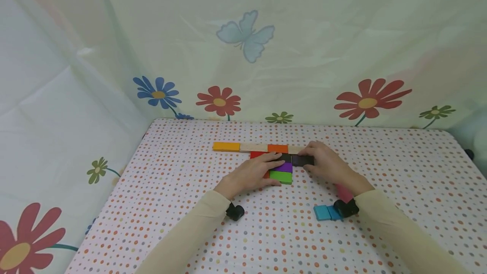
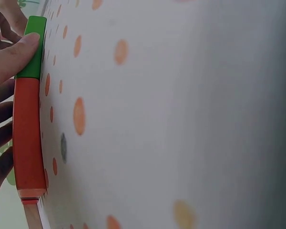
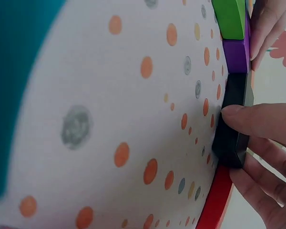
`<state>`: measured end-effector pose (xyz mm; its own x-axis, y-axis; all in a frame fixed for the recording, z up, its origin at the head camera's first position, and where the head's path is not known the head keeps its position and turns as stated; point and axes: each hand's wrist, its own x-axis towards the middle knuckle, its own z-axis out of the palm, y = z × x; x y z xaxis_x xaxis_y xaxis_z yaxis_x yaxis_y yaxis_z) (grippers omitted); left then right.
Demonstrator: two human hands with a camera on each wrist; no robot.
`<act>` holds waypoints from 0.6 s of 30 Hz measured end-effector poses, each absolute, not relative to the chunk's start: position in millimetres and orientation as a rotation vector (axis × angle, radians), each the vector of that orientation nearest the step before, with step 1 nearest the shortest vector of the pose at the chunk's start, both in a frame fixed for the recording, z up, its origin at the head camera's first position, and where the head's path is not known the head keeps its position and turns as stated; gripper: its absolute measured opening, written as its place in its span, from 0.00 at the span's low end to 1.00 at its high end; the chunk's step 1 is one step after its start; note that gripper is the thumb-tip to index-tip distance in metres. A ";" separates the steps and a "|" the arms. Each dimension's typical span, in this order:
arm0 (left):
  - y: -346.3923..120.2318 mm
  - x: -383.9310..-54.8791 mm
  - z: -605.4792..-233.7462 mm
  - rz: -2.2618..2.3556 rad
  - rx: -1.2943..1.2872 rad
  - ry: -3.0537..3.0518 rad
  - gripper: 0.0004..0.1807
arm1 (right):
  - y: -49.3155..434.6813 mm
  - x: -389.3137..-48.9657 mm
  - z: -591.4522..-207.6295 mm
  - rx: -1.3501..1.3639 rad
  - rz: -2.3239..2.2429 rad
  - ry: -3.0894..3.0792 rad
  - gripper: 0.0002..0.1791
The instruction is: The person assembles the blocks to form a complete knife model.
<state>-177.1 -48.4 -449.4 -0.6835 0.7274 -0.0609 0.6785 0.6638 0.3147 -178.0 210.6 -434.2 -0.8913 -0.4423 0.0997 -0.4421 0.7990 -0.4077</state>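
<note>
Flat coloured blocks lie joined in rows on the dotted table. My right hand [image 1: 329, 164] pinches a black block [image 3: 232, 124] at the right of the group, thumb on its near side, fingers behind. A red block [image 3: 215, 200] continues past it, hidden by the hand in the head view. My left hand [image 1: 251, 172] lies across the blocks, its fingers extended. Its thumb touches the green block [image 1: 280, 176], and its fingertips rest near the purple block [image 1: 286, 167] and another black block [image 1: 285, 157]. An orange-red block [image 2: 28, 133] sits beside the green one, under the left hand.
Behind run a yellow block [image 1: 226, 146], a plain wood block [image 1: 253, 147] and an orange block [image 1: 277, 149]. Blue blocks [image 1: 322, 212] and a pink block [image 1: 344, 192] lie near my right wrist. A flowered curtain [image 1: 304, 54] hangs behind the table.
</note>
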 end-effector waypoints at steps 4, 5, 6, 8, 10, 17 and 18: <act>-48.8 -177.2 -450.4 0.392 1.163 2.702 0.38 | 209.1 -176.2 -435.5 -0.727 -0.656 3.000 0.16; -48.8 -177.2 -450.5 0.391 1.165 2.702 0.38 | 208.7 -176.0 -436.1 -0.730 -0.648 3.005 0.16; -48.9 -177.1 -450.6 0.391 1.166 2.703 0.38 | 208.5 -175.9 -436.4 -0.732 -0.646 3.007 0.16; -48.9 -177.3 -451.5 0.392 1.171 2.703 0.38 | 208.1 -175.8 -437.0 -0.740 -0.633 3.011 0.17; -49.0 -177.1 -451.8 0.397 1.172 2.701 0.38 | 208.0 -175.8 -437.3 -0.755 -0.621 3.016 0.17; -48.9 -177.7 -451.3 0.406 1.173 2.706 0.38 | 207.8 -175.9 -434.6 -0.798 -0.562 3.037 0.17; -48.7 -177.7 -450.7 0.407 1.171 2.704 0.38 | 208.1 -176.1 -434.4 -0.806 -0.548 3.042 0.17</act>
<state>-177.7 -48.7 -450.7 -0.6784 0.7334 -0.0443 0.6879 0.6552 0.3124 -176.1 208.1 -434.4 -0.8712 -0.4716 0.1365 -0.4895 0.8137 -0.3134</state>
